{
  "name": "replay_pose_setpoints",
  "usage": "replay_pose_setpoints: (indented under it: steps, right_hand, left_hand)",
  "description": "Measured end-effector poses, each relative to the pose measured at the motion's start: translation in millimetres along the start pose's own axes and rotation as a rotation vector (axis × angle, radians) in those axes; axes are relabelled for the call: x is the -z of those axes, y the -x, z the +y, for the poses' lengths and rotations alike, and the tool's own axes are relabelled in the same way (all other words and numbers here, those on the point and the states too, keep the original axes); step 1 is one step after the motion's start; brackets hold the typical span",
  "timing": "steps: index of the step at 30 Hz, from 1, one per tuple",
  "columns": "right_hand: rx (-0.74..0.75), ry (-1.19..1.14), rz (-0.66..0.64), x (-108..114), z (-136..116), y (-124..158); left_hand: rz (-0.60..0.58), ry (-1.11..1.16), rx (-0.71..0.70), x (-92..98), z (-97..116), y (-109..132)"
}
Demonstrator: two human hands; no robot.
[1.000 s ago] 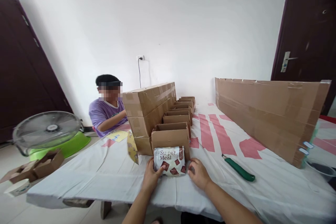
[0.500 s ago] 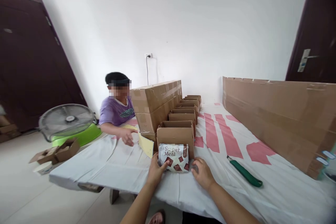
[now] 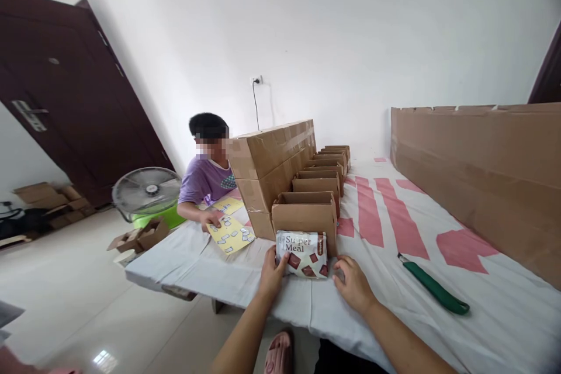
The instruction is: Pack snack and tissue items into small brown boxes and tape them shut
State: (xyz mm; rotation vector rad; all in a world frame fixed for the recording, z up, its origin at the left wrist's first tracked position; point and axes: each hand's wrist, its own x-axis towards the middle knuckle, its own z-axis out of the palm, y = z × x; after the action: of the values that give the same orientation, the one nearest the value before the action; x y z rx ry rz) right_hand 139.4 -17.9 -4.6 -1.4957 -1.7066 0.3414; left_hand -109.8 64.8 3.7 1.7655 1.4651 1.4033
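Note:
A white food pouch (image 3: pixel 302 254), printed "Super Meal" with brown squares, leans against the front of the nearest cardboard box (image 3: pixel 307 216). My left hand (image 3: pixel 272 273) grips its left edge, the thumb over the front and the fingers behind. Just off the pouch's right side, my right hand (image 3: pixel 353 283) is loosely curled with thumb and fingers apart, holding nothing. Farther right lies a green-handled cutter (image 3: pixel 433 286), its tip pointing away from me.
Several open boxes (image 3: pixel 318 182) run back beside a taped carton wall (image 3: pixel 263 187). To the left, another person's hand (image 3: pixel 210 220) holds a yellow sheet (image 3: pixel 230 236) with pictures. A cardboard panel (image 3: pixel 473 169) stands at right; a fan (image 3: pixel 146 190) is on the floor.
My view has turned left. The other person's yellow sheet, earlier raised on edge by the cartons, now lies flatter with its pictures showing. My hands keep their places around the pouch.

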Motion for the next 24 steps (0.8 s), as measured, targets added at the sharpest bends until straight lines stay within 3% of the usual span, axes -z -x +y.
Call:
replay_pose_setpoints:
  steps: [24]
  right_hand:
    - [-0.014,-0.011,-0.014,2.2,-4.0,2.9]
  left_hand:
    - [-0.024,0.029,0.039,1.3,1.3,0.9]
